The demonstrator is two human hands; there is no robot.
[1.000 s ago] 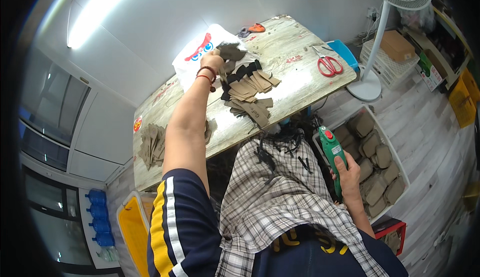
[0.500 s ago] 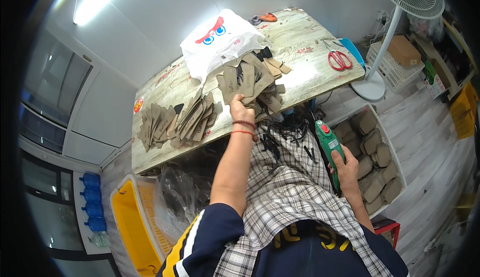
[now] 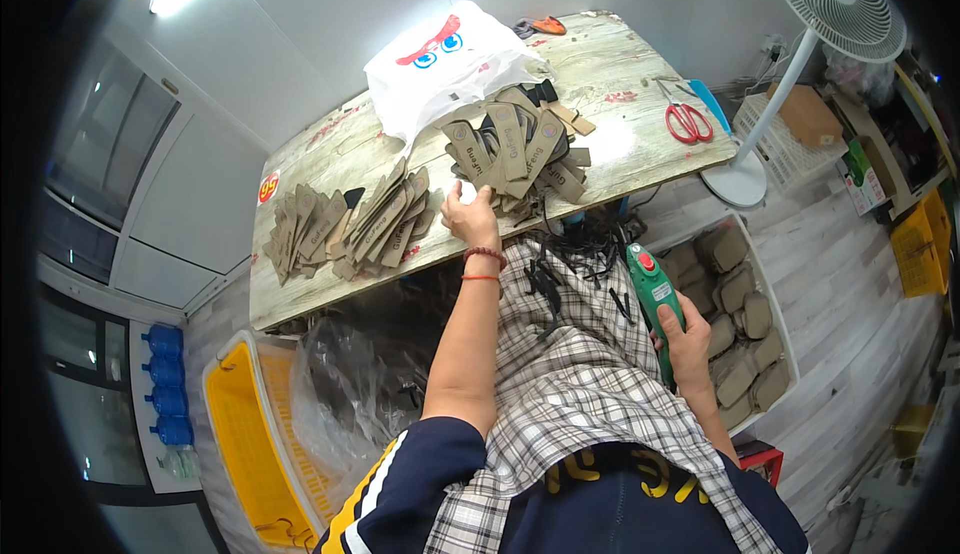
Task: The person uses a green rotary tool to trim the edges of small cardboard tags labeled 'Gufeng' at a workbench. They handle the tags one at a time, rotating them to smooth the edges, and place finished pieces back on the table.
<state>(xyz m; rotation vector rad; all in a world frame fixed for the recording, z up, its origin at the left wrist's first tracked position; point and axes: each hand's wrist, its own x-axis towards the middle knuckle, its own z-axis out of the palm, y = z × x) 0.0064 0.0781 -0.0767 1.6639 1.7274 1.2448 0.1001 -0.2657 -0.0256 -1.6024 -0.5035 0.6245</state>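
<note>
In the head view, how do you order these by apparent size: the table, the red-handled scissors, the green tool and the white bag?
Largest to smallest:
1. Table
2. White bag
3. Green tool, partly covered
4. Red-handled scissors

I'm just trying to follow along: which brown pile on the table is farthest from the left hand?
The leftmost pile, near the round red sticker; the middle pile and right pile lie closer.
</note>
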